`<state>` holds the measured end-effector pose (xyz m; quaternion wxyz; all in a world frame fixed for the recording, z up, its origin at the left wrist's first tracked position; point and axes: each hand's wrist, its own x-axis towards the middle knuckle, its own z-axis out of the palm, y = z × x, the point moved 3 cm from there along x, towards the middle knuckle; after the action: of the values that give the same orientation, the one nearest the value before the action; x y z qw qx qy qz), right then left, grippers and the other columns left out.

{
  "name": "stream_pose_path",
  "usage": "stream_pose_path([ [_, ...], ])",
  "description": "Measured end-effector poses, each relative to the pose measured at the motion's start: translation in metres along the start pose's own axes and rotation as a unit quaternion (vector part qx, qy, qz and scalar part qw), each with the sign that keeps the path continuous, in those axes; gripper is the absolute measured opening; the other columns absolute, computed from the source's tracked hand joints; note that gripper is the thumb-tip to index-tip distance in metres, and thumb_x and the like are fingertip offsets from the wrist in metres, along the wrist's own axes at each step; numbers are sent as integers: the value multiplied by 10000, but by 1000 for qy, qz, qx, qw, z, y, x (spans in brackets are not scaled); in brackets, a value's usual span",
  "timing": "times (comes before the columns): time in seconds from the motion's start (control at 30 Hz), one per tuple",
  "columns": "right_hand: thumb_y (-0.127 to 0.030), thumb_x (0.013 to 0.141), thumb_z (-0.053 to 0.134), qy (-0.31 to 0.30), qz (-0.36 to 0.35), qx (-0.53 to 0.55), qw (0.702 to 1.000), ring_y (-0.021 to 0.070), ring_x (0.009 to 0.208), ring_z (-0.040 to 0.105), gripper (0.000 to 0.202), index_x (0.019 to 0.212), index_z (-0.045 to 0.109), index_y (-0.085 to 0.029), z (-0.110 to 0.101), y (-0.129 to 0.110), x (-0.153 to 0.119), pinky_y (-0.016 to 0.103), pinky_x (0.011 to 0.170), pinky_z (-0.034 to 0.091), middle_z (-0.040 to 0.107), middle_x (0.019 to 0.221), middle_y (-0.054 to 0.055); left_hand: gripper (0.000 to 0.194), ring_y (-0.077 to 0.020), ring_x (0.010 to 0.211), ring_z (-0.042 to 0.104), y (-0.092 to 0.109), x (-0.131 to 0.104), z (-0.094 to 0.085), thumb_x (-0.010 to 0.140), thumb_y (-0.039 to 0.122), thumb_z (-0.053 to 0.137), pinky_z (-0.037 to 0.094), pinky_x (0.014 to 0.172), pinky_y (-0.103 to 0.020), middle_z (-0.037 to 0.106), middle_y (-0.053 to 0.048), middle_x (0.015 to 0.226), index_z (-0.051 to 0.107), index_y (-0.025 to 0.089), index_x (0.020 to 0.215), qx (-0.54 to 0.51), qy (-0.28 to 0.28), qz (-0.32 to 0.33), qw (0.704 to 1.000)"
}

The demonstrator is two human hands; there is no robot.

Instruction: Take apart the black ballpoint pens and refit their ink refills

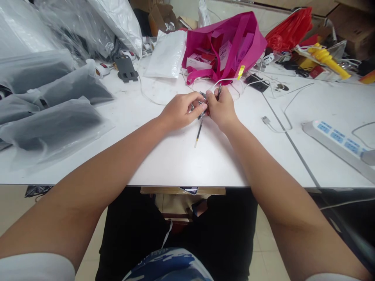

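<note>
My left hand [185,110] and my right hand [222,106] meet over the middle of the white table. Between them are several small dark and clear pen-like parts [202,113], partly hidden by the fingers. The fingers of my left hand curl around some of these parts. My right hand pinches a dark, slim piece [219,90] between thumb and fingers. A pen refill [198,134] with a dark tube and a yellowish end lies just below the hands, pointing toward the table's front edge.
Behind my hands stands a magenta bag [252,35] of boxes, beside a white plastic mailer [166,54]. Grey pouches [55,125] fill the left side. A power strip [336,140], a USB cable [266,120] and a black adapter [258,82] are on the right.
</note>
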<state>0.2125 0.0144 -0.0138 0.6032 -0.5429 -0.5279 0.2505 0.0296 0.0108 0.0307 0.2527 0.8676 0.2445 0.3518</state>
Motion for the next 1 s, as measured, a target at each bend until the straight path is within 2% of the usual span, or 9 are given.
stream_pose_path([
  [0.23,-691,954,675,13,-19,-63,998,199,818,663,494,896,434,-265,-1,-7,-2,353,685,554,491,781,-22,218,-152,720,638,-1,1,6,910,274,673,482,761,-328,772,-21,892,686,198,1114,23,-2,-11,1000],
  [0.47,-782,932,619,-28,-13,-34,999,171,696,631,543,903,435,-272,4,-15,-7,307,576,504,505,758,-21,227,-140,698,637,-4,2,6,900,246,680,481,739,-303,779,-23,894,696,199,1122,17,16,-16,1000],
  [0.63,-820,921,598,-38,38,9,999,156,624,623,556,939,467,-280,7,-24,-10,270,492,420,536,769,-16,207,-160,779,680,-8,3,5,972,236,603,510,808,-318,786,-46,939,700,190,1149,8,18,-12,1000],
  [0.73,-833,927,570,-13,97,41,994,112,494,485,569,883,448,-279,-1,-30,-7,243,421,310,483,690,-40,212,-183,847,689,-12,3,3,1003,244,570,507,847,-336,774,-60,953,712,184,1149,14,42,-6,999],
  [0.87,-835,940,534,-33,185,90,978,85,417,229,605,778,365,-277,-9,-38,-5,239,374,153,277,580,-82,227,-189,838,669,-16,3,2,1026,254,540,496,848,-336,744,-53,885,713,182,1154,13,60,-9,998],
  [1.0,-766,993,506,-34,238,117,964,79,423,124,587,742,319,-270,-8,-44,-8,239,368,105,219,574,-90,225,-187,835,655,-19,3,2,1031,271,541,491,850,-331,733,-50,875,706,180,1155,7,65,-13,998],
])
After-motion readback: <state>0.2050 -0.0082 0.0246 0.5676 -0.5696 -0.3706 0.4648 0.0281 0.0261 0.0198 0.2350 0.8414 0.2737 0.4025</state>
